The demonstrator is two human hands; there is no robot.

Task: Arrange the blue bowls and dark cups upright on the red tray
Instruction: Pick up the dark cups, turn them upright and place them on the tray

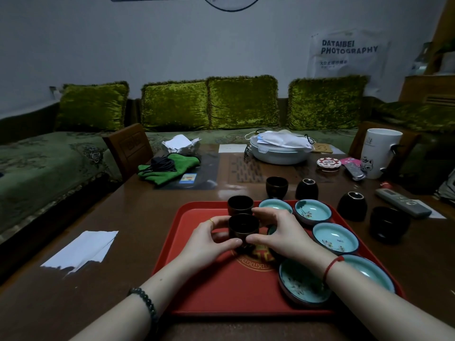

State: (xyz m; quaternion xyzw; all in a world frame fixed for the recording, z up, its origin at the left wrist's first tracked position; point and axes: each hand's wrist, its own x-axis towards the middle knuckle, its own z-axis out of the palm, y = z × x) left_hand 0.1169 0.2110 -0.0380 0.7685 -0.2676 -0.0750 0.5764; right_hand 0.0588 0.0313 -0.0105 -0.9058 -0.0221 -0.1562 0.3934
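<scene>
A: What is gripped, and where?
B: A dark cup point(243, 228) is held upright over the middle of the red tray point(216, 289). It is clasped from both sides: the left hand point(209, 242) is curled round its left wall, the right hand point(280, 233) round its right. Whether its foot is set on the tray cannot be told.
A: Where are the others placed?
B: A second cup point(240, 205) is stood upright at the tray's far left corner, just behind the held one. Four more are stood on the table point(147, 242): one cup point(276, 187) upright past the tray's far edge, two cups point(306, 190) point(352, 206) turned mouth down off its far right corner, and a last cup point(389, 225), seemingly upright, beside its right edge.
A: What else is carried by the tray?
B: Two bowls point(275, 206) point(313, 212) are lined along the far edge, one bowl point(335, 238) is placed by the right edge, and two more bowls point(304, 283) point(369, 271) are seen at the near right corner, partly covered by the right forearm. These five are set upright. A sliver of a sixth bowl point(270, 230) is glimpsed behind the right hand.
A: What else is seen?
B: A remote point(403, 202) is laid near the table's right edge.
</scene>
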